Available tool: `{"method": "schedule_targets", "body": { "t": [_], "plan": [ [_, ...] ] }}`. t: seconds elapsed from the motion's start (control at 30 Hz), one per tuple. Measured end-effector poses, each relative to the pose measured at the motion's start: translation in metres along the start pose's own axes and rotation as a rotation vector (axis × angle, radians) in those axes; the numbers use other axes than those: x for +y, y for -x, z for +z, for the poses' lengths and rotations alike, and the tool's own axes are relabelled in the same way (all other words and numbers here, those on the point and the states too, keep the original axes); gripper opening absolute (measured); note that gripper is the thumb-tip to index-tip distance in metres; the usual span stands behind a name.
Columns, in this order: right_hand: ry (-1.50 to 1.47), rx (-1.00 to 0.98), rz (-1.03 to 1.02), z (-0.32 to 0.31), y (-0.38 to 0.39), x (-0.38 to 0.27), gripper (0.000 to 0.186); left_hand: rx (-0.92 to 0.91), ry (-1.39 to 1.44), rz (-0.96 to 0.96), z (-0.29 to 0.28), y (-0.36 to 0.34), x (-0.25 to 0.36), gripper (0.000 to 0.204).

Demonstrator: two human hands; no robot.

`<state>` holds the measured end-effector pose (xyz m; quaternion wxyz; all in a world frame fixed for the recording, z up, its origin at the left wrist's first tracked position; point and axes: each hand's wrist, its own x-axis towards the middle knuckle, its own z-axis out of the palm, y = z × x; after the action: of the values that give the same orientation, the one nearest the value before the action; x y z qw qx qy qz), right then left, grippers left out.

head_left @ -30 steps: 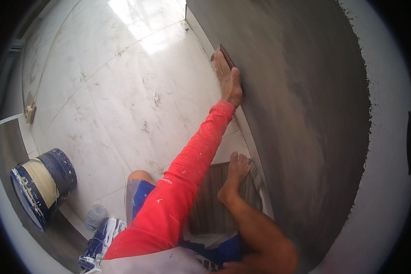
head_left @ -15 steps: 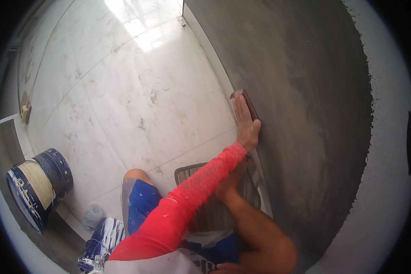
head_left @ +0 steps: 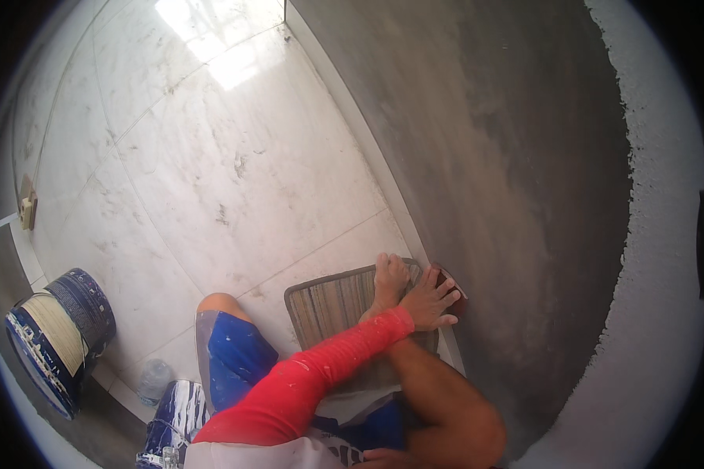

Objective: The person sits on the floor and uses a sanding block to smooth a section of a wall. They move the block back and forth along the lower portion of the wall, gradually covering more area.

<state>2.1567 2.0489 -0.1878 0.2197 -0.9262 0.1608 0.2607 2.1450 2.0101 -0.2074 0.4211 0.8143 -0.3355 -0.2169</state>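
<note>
My left hand (head_left: 430, 301), in a paint-specked red sleeve, presses a dark reddish-brown piece of sandpaper (head_left: 460, 303) against the grey wall (head_left: 540, 211). Its fingers are spread over the sheet, close to the wall's lower edge. Beside it, my bare foot (head_left: 389, 280) rests on a striped mat (head_left: 332, 305). Only a sliver of my right hand (head_left: 385, 456) shows at the bottom edge, by my lap; its fingers are mostly hidden.
A blue bucket with a cream label (head_left: 62, 328) lies tilted at the left. Near it are a clear plastic bottle (head_left: 155, 381) and a paint-streaked blue can (head_left: 176, 414). Smudged white tiles (head_left: 235, 172) cover the floor. A cream block (head_left: 28, 207) sits far left.
My left hand has slid back along the wall toward me with the sandpaper, from ahead of the mat to beside my foot. Its fingers have spread wider.
</note>
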Motion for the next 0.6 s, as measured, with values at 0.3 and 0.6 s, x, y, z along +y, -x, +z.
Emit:
{"method": "schedule_targets", "body": {
  "t": [0.3, 0.6],
  "plan": [
    [-0.131, -0.222, -0.430, -0.052, 0.050, -0.043, 0.033, 1.432, 0.711, -0.284, -0.150, -0.025, -0.154, 0.074],
    [-0.266, -0.494, -1.096, -0.205, 0.236, -0.070, 0.030, 0.672, 2.668, -0.890, 0.025, -0.051, 0.057, 0.059]
  ]
}}
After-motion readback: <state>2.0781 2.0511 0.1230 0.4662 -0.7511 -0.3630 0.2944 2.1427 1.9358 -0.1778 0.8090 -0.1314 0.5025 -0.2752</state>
